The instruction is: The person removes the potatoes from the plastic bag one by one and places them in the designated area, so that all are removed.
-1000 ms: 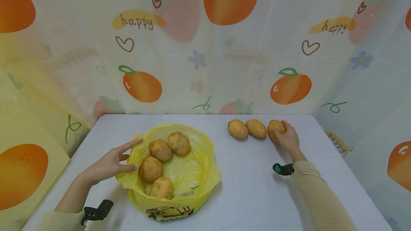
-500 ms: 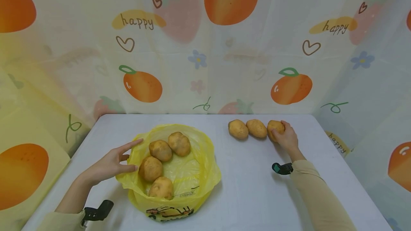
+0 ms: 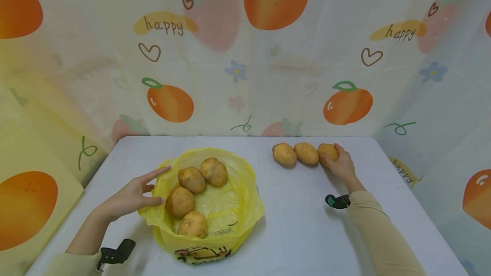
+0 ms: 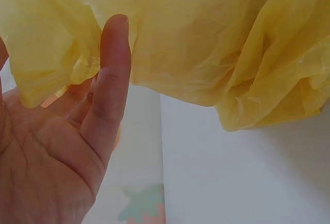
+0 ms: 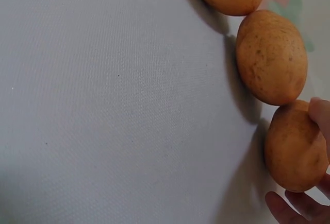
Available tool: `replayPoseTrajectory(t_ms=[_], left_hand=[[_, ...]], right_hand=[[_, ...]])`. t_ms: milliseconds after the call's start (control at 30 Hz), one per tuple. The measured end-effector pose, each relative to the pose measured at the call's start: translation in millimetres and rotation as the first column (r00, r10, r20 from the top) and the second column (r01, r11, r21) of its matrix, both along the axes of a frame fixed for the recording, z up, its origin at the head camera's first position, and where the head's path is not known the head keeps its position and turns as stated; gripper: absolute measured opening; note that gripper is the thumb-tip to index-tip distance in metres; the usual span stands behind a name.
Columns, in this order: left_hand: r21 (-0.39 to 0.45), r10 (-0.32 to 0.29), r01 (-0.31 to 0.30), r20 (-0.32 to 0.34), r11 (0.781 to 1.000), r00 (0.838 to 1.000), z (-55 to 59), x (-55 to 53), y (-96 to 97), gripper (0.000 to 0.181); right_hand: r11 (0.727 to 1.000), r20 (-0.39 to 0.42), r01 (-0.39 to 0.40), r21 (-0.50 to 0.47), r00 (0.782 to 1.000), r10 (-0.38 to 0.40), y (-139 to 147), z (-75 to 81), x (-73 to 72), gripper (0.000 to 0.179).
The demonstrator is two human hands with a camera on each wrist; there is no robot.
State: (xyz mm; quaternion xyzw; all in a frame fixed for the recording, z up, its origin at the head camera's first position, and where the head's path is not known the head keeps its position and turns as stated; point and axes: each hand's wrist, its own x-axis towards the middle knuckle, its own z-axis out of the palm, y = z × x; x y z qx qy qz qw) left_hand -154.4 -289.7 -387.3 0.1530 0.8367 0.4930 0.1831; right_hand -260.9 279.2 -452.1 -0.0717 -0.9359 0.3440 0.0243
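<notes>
In the head view my right hand [image 3: 341, 164] holds a potato [image 3: 327, 151] at the right end of a row, thumb and fingers at its sides. The right wrist view shows this potato [image 5: 295, 149] touching the middle potato [image 5: 271, 57]. The leftmost potato [image 3: 284, 154] lies beside the middle one. My left hand [image 3: 128, 197] rests at the left rim of a yellow plastic bag [image 3: 249, 208], index finger and thumb extended. Seen from the left wrist, a finger [image 4: 111, 74] stands upright against the plastic. Several potatoes [image 3: 180, 202] lie inside the opened bag.
A white table [image 3: 295, 225] carries everything. Behind its far edge hangs a curtain [image 3: 284, 76] printed with fruit, hearts and flowers. Dark camera mounts [image 3: 116, 251] are strapped at both wrists.
My right hand has moved slightly left with its potato, closing the gap to the middle potato. The left hand and the bag have stayed put.
</notes>
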Motion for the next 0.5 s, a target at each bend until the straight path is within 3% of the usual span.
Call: replayPoseTrajectory(t_ms=[200, 500], left_hand=[[0.006, -0.002, 0.002, 0.004, 1.000, 1.000, 1.0, 0.2, 1.0, 0.078], [-0.033, 0.005, -0.005, -0.021, 0.999, 1.000, 2.9, 0.8, 0.5, 0.078]], right_hand=[[1.000, -0.002, -0.023, -0.007, 1.000, 0.023, 2.6, -2.1, 0.6, 0.083], [0.999, 0.015, -0.029, 0.022, 0.999, 0.029, 0.2, 3.3, 2.9, 0.074]])
